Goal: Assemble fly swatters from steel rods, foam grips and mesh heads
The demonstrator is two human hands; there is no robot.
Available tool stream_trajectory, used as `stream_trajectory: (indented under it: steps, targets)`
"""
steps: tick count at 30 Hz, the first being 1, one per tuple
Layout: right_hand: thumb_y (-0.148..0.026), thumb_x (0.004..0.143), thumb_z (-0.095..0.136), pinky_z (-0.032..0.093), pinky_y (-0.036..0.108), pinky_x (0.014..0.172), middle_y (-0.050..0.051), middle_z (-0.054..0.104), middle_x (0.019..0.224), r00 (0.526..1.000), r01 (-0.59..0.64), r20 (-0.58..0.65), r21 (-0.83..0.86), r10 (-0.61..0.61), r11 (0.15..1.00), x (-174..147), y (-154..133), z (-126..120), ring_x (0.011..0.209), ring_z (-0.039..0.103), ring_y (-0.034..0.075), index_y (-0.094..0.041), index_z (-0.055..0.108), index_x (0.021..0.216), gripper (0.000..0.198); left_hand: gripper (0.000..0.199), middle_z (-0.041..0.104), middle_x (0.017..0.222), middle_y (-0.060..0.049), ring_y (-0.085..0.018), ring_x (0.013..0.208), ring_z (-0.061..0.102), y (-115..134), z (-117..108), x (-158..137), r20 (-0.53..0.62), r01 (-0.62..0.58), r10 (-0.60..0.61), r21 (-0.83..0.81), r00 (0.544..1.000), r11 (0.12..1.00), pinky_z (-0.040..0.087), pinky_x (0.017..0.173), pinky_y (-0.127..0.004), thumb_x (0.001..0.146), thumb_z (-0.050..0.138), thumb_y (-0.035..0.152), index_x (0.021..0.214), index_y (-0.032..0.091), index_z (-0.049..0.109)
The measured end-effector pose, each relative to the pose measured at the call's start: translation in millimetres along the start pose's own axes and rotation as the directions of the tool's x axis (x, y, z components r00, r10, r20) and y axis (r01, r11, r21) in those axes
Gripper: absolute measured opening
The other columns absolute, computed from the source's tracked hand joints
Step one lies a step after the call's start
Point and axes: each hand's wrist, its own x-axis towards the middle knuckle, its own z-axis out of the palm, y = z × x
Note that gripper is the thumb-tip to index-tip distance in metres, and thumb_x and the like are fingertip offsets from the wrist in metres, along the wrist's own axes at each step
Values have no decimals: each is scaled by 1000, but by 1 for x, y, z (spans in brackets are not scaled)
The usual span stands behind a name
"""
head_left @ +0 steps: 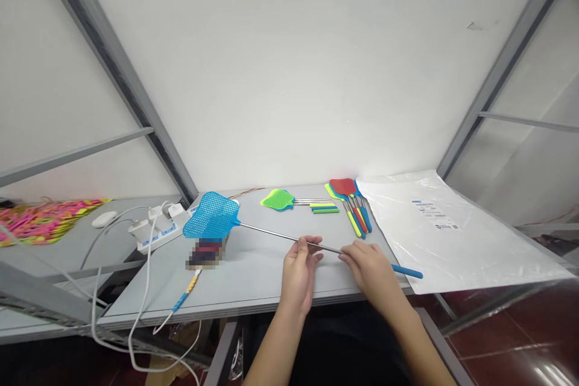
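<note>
A blue fly swatter (211,217) with a thin metal rod and a blue grip is held across the front of the table, its mesh head to the left. My left hand (300,274) pinches the rod near its middle between thumb and fingers. Farther along, my right hand (368,268) is closed around the rod just ahead of the blue grip, which sticks out beyond it to the right. Behind my hands lies a stack of fly swatters with a green head (278,199) on top, next to loose green and blue grips (324,211).
Several finished-looking swatters with a red head (342,186) on top lie at the back. A white plastic bag (434,235) covers the table's right side. To the left are a power strip (165,235) with cables, a pixelated object (205,254) and pink-yellow items (49,220).
</note>
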Motion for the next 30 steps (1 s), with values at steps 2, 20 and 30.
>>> stream_trajectory:
  steps: [2,20,30]
  targets:
    - [-31,98,42,33,30,69,3,65,80,1000,6,-4,12,-6,1000,0,0,3,73,56,16,-21,63,90,25,29,68,97,-8,-16,87,60,3,-1,1,-59,-29,30,19,998,999,46,77,-30,79,67,45,87,17,67]
    - [-32,97,46,29,36,91,1,69,80,998,15,-57,60,-12,998,0,8,-12,75,61,14,-22,66,90,23,24,63,90,-4,-13,79,56,47,-24,17,-170,-217,218,24,961,976,46,70,-28,77,71,41,81,18,67]
    - [-28,97,44,31,34,84,2,66,85,999,-33,6,53,33,998,-2,7,-13,79,59,17,-22,62,93,19,26,66,100,-7,-16,90,58,14,-6,6,-9,-88,89,102,996,991,46,76,-28,86,60,42,95,19,65]
